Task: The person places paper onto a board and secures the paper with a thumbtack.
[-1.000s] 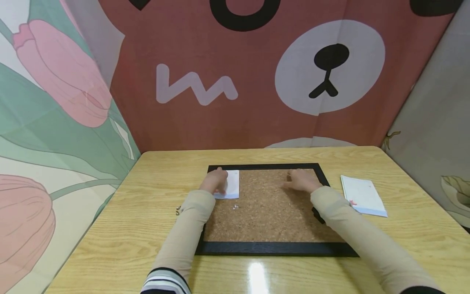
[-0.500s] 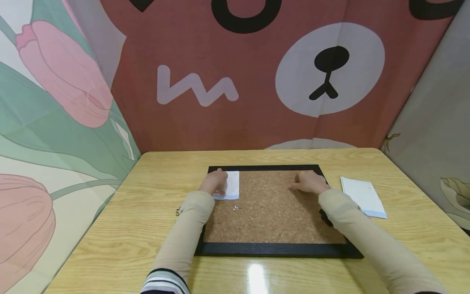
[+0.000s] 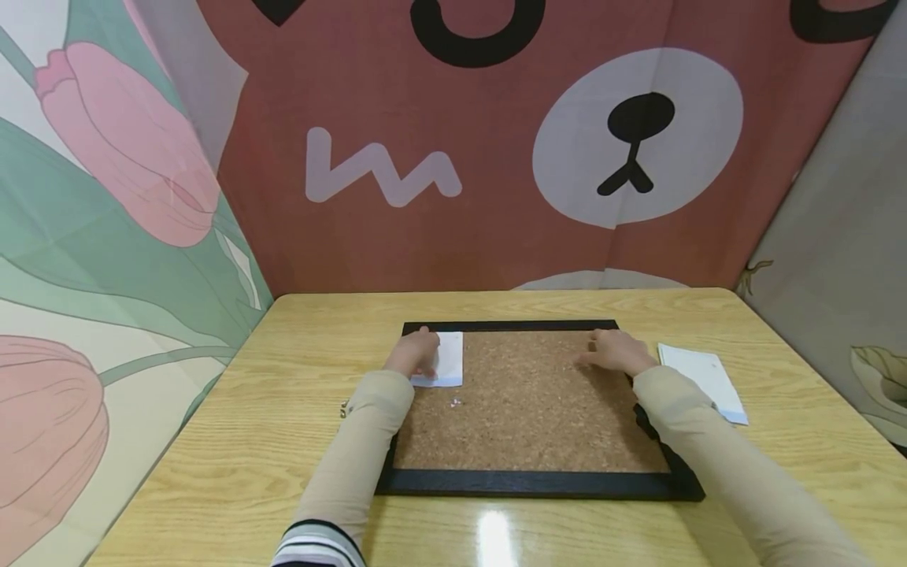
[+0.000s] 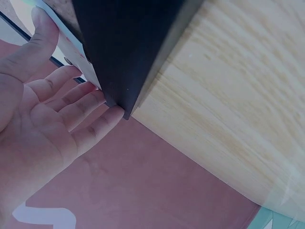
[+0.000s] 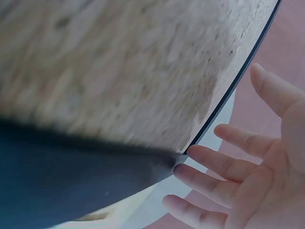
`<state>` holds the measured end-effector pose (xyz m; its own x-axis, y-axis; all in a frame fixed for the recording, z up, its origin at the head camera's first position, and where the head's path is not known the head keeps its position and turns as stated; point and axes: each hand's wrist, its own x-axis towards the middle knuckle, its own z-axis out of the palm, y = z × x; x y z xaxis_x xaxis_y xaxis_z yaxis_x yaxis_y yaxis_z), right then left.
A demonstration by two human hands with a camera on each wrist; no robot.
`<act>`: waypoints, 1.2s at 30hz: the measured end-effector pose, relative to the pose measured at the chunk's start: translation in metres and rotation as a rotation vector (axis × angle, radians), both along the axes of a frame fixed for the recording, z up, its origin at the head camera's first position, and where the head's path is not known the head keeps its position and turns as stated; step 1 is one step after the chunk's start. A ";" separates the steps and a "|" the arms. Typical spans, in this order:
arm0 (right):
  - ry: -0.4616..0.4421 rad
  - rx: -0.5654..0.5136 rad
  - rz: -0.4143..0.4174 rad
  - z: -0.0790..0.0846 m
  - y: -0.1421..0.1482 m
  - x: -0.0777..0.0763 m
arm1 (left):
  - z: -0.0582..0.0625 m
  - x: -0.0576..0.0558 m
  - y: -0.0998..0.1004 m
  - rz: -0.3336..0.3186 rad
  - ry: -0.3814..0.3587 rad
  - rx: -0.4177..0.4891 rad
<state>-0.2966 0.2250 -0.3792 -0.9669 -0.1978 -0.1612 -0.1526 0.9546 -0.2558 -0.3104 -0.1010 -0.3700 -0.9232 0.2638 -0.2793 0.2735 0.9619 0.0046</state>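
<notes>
A corkboard with a black frame lies on the table. On its far left corner sits a white sheet of paper with a bluish lower strip. My left hand lies over that sheet's left part; in the left wrist view its relaxed fingers touch the paper and the frame corner. My right hand is over the board's far right corner, with fingers spread and holding nothing in the right wrist view. A pad of white paper lies right of the board, partly behind my right sleeve.
Small shiny clear pieces lie on the cork below the sheet. Small metallic bits sit on the table left of the board. A black object on the board's right side is partly hidden by my right forearm. A patterned cloth hangs behind the table.
My right hand has moved right across the cork, toward the paper pad. The left hand stays on the sheet. The view has tilted up slightly.
</notes>
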 end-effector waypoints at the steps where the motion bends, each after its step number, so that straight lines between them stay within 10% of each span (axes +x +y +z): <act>1: 0.002 0.001 -0.004 0.000 0.002 0.000 | 0.000 0.000 0.000 0.001 -0.001 0.001; 36: -0.042 0.007 -0.091 0.005 0.058 0.010 | -0.001 -0.003 0.000 0.008 -0.010 -0.023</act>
